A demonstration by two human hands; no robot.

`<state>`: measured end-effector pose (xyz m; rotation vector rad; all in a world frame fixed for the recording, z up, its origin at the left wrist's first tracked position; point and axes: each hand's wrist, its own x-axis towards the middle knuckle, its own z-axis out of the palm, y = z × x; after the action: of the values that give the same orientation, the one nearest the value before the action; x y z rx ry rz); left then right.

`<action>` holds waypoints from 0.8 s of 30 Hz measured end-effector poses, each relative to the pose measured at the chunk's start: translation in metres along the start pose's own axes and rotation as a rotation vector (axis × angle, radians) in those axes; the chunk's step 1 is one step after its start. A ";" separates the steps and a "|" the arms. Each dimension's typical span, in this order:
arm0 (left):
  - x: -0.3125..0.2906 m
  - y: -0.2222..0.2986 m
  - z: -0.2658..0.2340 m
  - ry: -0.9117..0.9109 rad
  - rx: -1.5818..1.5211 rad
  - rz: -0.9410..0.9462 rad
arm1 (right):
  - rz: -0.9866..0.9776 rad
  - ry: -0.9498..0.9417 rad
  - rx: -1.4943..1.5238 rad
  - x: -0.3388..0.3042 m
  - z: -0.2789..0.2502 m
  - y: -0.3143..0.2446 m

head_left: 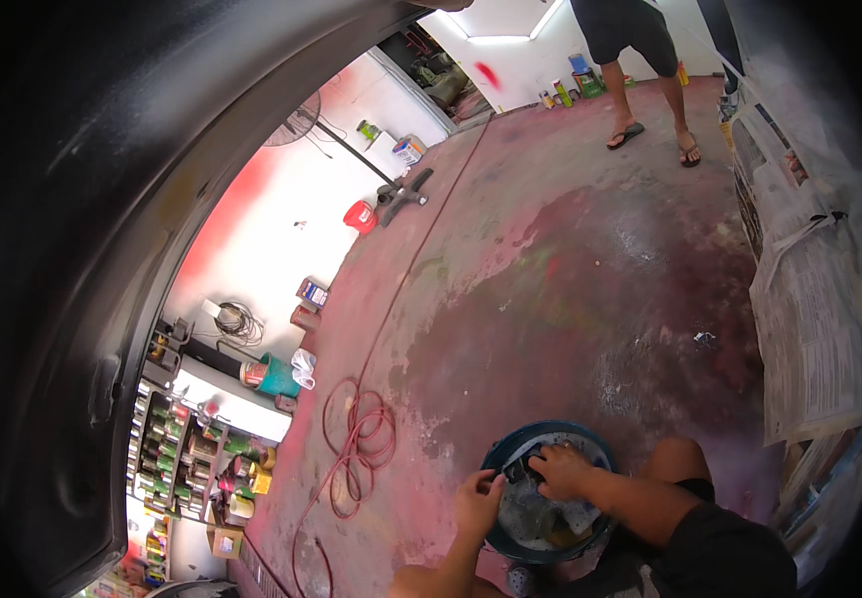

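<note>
A dark teal basin (503, 539) of soapy, foamy water stands on the floor close in front of me. Inside it, at the far left, is a small black part (521, 468) whose exact kind I cannot make out. My right hand (563, 471) reaches over the water from the right, its bent fingers closed on the black part. At the basin's left rim my left hand (481, 498) has thumb and fingers pinched at the near end of the same part. Something yellowish (563, 533) shows blurred under the water near the basin's front.
Left of the basin lies a coiled red hose (359, 439). Paint cans on a shelf (177, 453), a green bucket (279, 375), a red bucket (359, 216) and a stand fan (401, 197) line the left wall. Paper-covered panels (810, 339) stand right. Another person (640, 80) stands far off.
</note>
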<state>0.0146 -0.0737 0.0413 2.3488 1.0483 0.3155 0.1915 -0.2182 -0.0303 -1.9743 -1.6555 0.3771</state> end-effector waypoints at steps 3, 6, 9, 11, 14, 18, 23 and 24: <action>-0.031 -0.038 0.018 0.335 0.386 0.117 | 0.066 -0.130 -0.022 0.006 0.000 -0.004; -0.030 -0.018 0.022 0.211 0.587 0.107 | 0.221 -0.107 0.054 0.019 0.000 0.005; -0.005 -0.015 0.005 -0.054 0.500 -0.094 | 0.291 -0.040 0.142 0.024 -0.001 0.012; 0.021 -0.035 0.010 -0.122 0.440 -0.096 | 0.265 0.048 0.125 0.024 0.012 0.023; 0.053 -0.067 0.021 -0.142 0.425 0.043 | 0.262 0.061 0.133 0.023 0.005 0.025; 0.101 -0.008 0.007 -0.239 0.460 0.163 | 0.376 0.200 0.067 0.021 0.006 0.020; 0.167 0.009 0.022 -0.273 0.495 0.429 | 0.747 0.283 0.128 0.041 0.011 0.005; 0.178 0.021 0.025 -0.287 0.493 0.482 | 0.787 0.324 0.113 0.043 0.011 0.001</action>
<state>0.1568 0.0375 0.0312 2.9656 0.4433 -0.1292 0.1955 -0.1738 -0.0349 -2.3752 -0.6005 0.3855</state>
